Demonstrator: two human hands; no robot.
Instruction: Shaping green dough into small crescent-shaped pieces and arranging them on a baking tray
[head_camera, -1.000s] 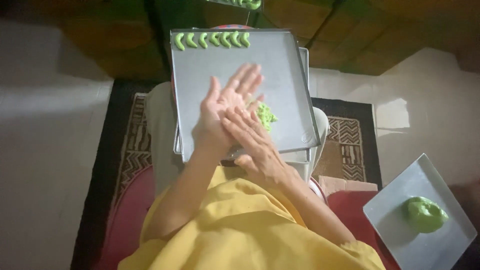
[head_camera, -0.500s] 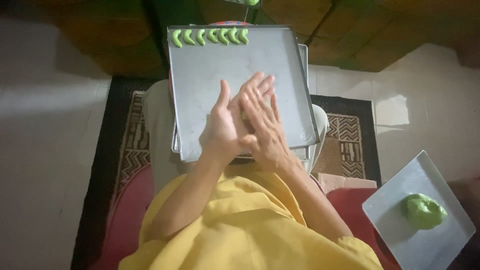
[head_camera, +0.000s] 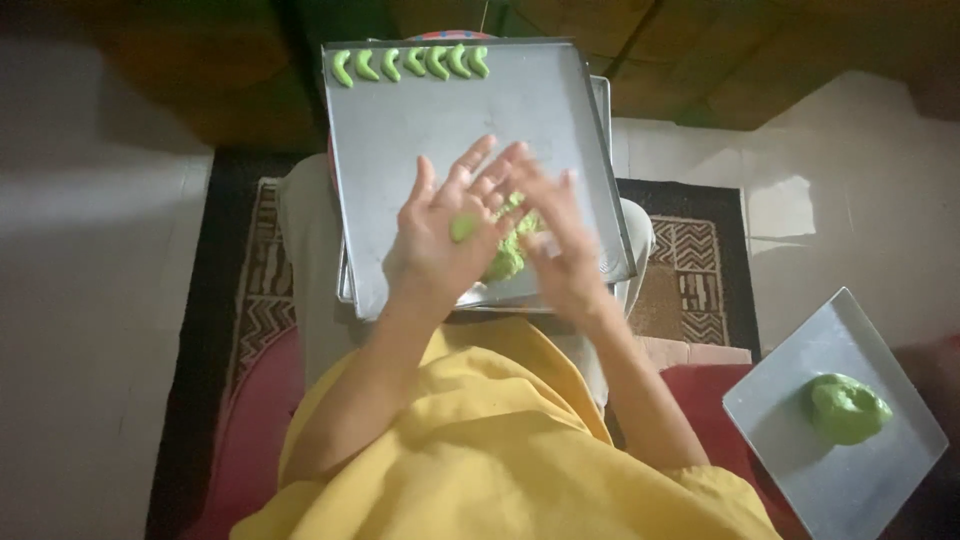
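Green dough piece (head_camera: 505, 245) sits between the two palms, over the near part of the metal baking tray (head_camera: 430, 110) on the lap. Looks soft, light, easily squashed, probably a bit tacky; best handled with flat palms and light pressure, not pinched hard. Shape is partly hidden by the hands; a lump shows with a small nub sticking out toward the left hand, so long axis seems to run roughly left-right, but I cannot tell for sure. Left hand (head_camera: 440, 235) is open, palm facing right, fingers (head_camera: 470, 170) spread and pointing up-away. Right hand (head_camera: 555, 235) is blurred, fingers straight and close together, pressed against the dough from the other side. Six curved green crescents (head_camera: 410, 62) line the far edge of the tray, in a row running left-right. Second tray (head_camera: 800, 470) lies well apart at right on the floor, holding a green dough ball (head_camera: 848, 408). Patterned rug (head_camera: 690, 290) lies underneath.
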